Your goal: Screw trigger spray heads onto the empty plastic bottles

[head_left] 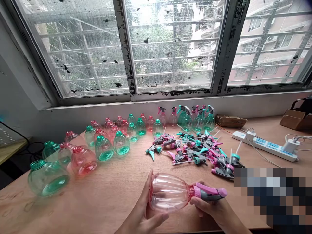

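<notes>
A clear pink spray bottle (169, 191) lies sideways in the air above the near edge of the table, its base to the left. Around that base wraps my left hand (146, 208), thumb below and fingers behind. My right hand (207, 204) grips the neck end, where a pink and grey spray head (209, 191) sits on the bottle's mouth. Its fingers are partly hidden behind the bottle and head. Beyond my hands lies a pile of loose pink, green and grey spray heads (192, 146) with white tubes.
Several open green and pink bottles (84, 161) stand at the left and back. Bottles with spray heads (198, 120) line the wall. A white power strip (265, 146), a brown package (231, 121) and a cardboard box (296, 113) are at the right. A blurred patch covers the lower right.
</notes>
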{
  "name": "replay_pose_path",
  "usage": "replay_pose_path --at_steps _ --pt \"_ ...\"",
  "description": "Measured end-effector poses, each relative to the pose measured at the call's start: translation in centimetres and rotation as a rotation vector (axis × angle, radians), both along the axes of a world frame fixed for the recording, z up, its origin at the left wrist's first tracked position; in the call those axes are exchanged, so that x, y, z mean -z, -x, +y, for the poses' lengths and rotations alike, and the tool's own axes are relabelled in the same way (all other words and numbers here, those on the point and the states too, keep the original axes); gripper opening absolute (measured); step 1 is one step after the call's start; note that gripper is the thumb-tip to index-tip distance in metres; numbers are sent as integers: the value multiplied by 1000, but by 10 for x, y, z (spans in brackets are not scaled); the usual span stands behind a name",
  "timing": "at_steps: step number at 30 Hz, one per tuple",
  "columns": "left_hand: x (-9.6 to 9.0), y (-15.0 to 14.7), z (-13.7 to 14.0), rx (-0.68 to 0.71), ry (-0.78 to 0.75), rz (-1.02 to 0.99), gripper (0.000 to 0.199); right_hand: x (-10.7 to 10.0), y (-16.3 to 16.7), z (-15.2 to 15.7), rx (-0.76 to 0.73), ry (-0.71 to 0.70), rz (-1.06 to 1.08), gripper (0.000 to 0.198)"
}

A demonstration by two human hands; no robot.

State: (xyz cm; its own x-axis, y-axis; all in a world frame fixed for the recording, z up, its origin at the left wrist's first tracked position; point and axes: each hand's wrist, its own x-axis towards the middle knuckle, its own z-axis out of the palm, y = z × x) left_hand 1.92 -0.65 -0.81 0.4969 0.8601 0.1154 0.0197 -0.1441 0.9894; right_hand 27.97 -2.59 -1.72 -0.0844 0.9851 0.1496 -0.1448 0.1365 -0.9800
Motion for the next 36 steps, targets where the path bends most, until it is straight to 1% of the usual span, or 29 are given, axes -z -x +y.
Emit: replay_pose_path --at_steps 4,8,11,14,18,21,24,27,31,34,36 --pt "0 1 0 4 -6 29 105 -1 0 0 2 7 1 23" --pt "5 3 1 22 28 -15 112 -2 1 -1 5 31 -6 24" --pt "7 4 2 38 60 -32 106 -3 1 -1 -11 33 12 22" --pt "8 3 3 36 51 -38 100 -3 1 -1 -22 30 23 19" --pt "7 1 3 30 21 -54 95 -4 0 -1 -24 19 5 23" --pt "4 1 2 21 -16 -43 93 -6 0 -1 -31 11 -8 25" --pt "2 0 1 19 -22 -26 92 -8 1 -2 -24 20 -33 27" --pt "2 1 1 18 -11 3 98 -9 1 -2 -12 17 -59 32" --pt "4 3 2 24 22 -8 118 -7 2 -2 8 18 -88 31" --pt "5 4 2 42 68 -11 116 -7 2 -2 20 20 -86 32" --pt "5 3 2 36 71 -2 112 -8 1 -3 13 21 -88 33"
